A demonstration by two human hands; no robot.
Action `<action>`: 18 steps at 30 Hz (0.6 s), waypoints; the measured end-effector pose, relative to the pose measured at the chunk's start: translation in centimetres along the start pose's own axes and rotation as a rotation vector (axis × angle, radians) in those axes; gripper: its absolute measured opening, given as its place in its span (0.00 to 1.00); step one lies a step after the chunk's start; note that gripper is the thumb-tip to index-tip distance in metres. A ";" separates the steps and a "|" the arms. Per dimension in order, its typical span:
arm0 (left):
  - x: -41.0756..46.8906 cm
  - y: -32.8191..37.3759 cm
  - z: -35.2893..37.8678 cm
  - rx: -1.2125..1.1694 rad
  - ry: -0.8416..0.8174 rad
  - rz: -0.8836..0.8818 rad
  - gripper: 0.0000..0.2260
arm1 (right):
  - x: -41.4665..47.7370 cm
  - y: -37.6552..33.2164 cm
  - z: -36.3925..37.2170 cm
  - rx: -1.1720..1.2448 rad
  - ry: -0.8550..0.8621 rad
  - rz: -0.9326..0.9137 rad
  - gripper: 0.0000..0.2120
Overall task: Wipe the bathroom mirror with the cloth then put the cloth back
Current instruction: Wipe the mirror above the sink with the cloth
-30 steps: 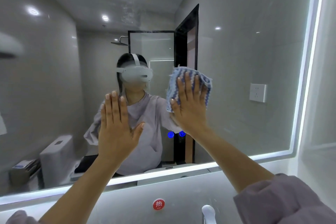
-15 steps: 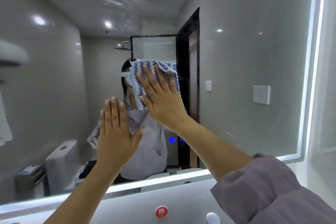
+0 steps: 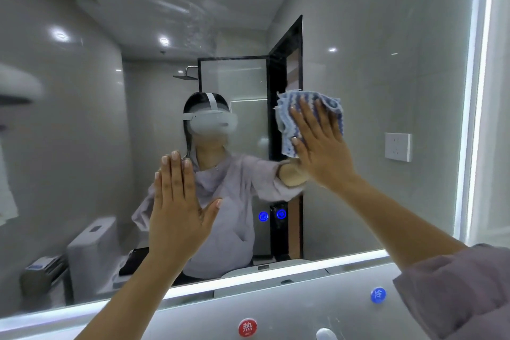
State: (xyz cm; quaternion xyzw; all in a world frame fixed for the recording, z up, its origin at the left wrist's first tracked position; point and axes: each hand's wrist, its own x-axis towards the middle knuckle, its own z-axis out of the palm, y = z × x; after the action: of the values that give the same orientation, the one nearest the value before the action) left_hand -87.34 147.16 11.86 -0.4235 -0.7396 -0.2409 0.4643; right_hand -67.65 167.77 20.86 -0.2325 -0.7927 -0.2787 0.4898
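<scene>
Change over the last second. I see the right hand (image 3: 320, 146), with the blue-and-white striped cloth (image 3: 287, 124) beneath its flat fingers, displaced across the mirror (image 3: 386, 77). A second ago it was right of the reflected headset (image 3: 214, 121); half a second ago it covered it; now it is back toward the mirror's right edge, over the reflected black door frame (image 3: 276, 77). The headset's reflection is uncovered again. A round blue cold-water label (image 3: 377, 295) has entered my view below the mirror's lower edge.
</scene>
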 end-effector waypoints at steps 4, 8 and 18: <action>0.1 0.0 0.1 -0.007 0.015 0.010 0.41 | -1.9 4.3 -0.2 -0.032 -0.040 0.118 0.28; 0.0 0.0 0.2 -0.017 0.022 0.004 0.41 | -4.1 7.8 -0.5 0.003 -0.049 0.311 0.28; 0.0 0.1 0.2 -0.026 -0.003 -0.026 0.41 | -3.6 5.8 0.7 0.017 -0.032 0.469 0.31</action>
State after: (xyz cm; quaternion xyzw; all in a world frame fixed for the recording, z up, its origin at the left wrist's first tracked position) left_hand -87.34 147.37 11.82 -0.4203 -0.7424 -0.2561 0.4546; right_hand -62.83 172.16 18.56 -0.4106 -0.7270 -0.1466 0.5305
